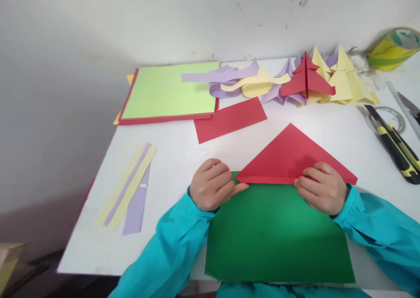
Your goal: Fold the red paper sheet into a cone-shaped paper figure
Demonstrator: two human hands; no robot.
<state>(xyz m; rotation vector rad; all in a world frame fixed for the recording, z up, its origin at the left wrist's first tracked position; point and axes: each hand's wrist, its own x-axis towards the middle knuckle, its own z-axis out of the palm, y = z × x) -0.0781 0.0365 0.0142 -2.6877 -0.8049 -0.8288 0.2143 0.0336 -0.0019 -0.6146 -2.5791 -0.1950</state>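
A red sheet of paper [282,156] is folded into a triangle, peak pointing away from me, with a narrow folded strip along its near edge. It lies over the far part of a green sheet [275,236]. At the triangle's left corner is my left hand [213,185], fingers curled and thumb stretched along the folded edge. My right hand [321,188] is closed over the right part of the same edge, its thumb tip pressing at the fold. The curled fingertips of both hands are hidden.
Left are cut paper strips [131,193]. Behind lie a stack of coloured sheets [170,96], a red rectangle [231,119], curled strips [243,81] and folded paper planes [306,79]. Right are a utility knife [393,145], a tape ring [387,114] and a yellow tape roll [392,48].
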